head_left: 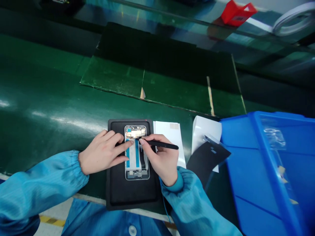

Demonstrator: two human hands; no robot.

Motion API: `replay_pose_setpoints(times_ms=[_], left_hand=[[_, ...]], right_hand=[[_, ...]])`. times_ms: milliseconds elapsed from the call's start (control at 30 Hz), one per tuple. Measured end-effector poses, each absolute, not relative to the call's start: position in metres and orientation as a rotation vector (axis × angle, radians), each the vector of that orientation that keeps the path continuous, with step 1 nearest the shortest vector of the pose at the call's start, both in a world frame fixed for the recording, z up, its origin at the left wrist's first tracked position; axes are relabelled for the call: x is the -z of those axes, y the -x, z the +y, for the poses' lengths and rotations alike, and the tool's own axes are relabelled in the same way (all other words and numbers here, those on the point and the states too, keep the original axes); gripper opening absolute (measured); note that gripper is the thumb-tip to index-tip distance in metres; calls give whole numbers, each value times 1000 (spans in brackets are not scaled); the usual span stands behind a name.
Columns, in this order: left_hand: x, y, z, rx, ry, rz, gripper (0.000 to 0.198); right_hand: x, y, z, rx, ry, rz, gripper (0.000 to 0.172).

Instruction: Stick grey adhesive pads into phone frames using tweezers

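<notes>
An opened phone (136, 152) lies face down in a black holder tray (118, 190) on the green bench; its circuit board and blue strips show. My left hand (104, 154) rests on the tray's left side, its fingers stretched onto the phone's upper left part. My right hand (161, 160) pinches a thin black tool (162, 144) whose tip touches the phone just below the circuit board. Both arms wear blue sleeves.
A white sheet (172, 134) lies right of the tray, with a white and black packet (206, 147) beyond it. A blue plastic bin (270, 170) fills the right side. A green mat (162, 88) lies further back; a red box (236, 13) sits far right.
</notes>
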State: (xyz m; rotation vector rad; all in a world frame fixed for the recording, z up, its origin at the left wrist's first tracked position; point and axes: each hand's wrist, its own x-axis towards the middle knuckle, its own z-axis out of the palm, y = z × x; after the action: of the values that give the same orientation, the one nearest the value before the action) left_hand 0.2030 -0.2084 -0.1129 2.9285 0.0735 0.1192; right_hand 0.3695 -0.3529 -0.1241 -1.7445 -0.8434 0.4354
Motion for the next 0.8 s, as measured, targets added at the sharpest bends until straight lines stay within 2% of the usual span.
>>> replay_pose_setpoints(times_ms=[100,300,467,800], left_hand=[[113,-203,-208,-120,-2932,90,46],[113,-202,-205,-177,-2881,3,31],[112,-203,-208,-132,-2918,78,44],[105,-212,-212,46,-2979,114,52]], right_hand=[[125,-370,-353,-444,1740,-844,8],[126,-370,-355,-440,1761,-852,9],[125,-370,-354,-438,1752,-852,8],[127,-370,-352,-456,1753,-814,9]])
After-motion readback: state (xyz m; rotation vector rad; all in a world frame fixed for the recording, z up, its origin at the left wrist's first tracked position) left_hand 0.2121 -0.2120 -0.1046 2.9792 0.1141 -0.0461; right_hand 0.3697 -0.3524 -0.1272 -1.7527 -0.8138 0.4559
